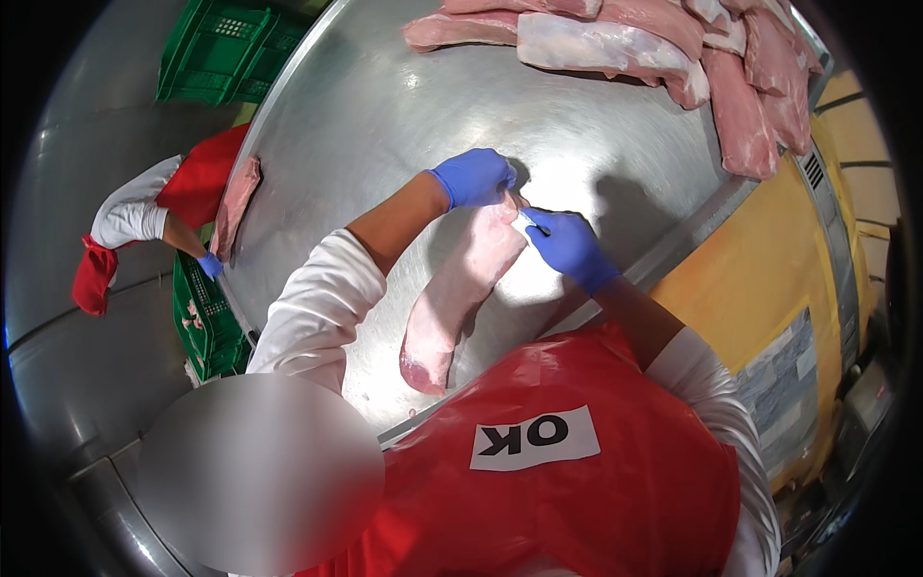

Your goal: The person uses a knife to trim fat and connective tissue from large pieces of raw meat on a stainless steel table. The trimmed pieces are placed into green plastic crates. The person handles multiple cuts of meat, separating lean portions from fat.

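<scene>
A long pale-pink piece of pork loin lies on the metal table, running from near my apron up to my hands. My left hand, in a blue glove, is closed on its far end with the fingertips bent down over the meat. Close by on the right, my blue-gloved right hand grips a knife. The short visible part of its blade looks pale and touches or nearly touches the loin's far end. Most of the handle is hidden in my fist.
Several more loins are heaped at the table's far right. Along the left edge of the steel table, another person's gloved hand is beside a strip of meat. Green crates stand beyond that edge. A yellow surface adjoins on the right.
</scene>
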Tool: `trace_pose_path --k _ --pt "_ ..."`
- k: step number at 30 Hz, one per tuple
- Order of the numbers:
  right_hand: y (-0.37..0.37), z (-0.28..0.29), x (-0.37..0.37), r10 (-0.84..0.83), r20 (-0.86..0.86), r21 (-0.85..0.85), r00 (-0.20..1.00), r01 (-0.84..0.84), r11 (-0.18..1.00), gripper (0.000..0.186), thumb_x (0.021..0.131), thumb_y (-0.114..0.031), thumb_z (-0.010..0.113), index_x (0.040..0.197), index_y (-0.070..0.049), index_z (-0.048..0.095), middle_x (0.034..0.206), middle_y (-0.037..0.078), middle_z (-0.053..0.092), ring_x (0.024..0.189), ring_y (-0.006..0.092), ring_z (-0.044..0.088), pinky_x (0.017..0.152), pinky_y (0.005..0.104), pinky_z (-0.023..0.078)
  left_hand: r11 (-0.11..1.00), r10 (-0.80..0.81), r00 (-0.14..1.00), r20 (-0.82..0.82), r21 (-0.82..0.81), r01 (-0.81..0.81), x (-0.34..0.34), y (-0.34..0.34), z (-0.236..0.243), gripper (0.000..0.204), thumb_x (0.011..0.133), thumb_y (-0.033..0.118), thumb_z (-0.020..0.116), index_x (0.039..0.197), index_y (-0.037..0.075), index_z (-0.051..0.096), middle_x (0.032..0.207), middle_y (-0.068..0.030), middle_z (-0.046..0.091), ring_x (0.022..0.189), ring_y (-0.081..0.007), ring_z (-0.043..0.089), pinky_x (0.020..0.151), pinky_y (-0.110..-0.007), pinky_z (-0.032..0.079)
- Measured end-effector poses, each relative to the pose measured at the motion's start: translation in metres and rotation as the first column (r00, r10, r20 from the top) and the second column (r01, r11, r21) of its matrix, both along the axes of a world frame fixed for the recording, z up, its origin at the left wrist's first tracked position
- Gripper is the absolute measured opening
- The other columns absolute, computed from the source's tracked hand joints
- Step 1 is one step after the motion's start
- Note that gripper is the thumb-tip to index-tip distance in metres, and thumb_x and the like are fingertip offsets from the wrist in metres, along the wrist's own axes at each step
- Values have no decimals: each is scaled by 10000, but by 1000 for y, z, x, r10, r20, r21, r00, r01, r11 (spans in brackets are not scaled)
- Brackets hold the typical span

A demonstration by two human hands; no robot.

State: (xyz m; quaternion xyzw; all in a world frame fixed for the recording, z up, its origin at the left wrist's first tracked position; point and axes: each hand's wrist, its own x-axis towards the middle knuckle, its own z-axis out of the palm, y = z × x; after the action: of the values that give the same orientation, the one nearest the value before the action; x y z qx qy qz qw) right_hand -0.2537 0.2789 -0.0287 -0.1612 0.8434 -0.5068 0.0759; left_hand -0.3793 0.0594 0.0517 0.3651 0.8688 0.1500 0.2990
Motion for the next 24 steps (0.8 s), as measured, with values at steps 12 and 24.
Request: trace_pose_path --k 12,24 --pt "-5 9 -2 64 -12 -19 998 -64 998 329 957 -138 670 1273 -78 735 928 246 732 801 423 723 731 481 584 998 20 998 -56 -55 -23 4 -10 -1 122 790 115 708 891 54 738 888 -211 714 838 -426 683 762 -465 543" --pt "4 4 -1 161 -171 -36 972 -170 985 290 965 -155 706 1239 -71 745 792 218 697 717 390 702 641 481 544 995 103 993 -63 -4 -104 10 -19 8 118 789 107 688 882 50 730 882 -217 698 831 -439 668 762 -482 535"
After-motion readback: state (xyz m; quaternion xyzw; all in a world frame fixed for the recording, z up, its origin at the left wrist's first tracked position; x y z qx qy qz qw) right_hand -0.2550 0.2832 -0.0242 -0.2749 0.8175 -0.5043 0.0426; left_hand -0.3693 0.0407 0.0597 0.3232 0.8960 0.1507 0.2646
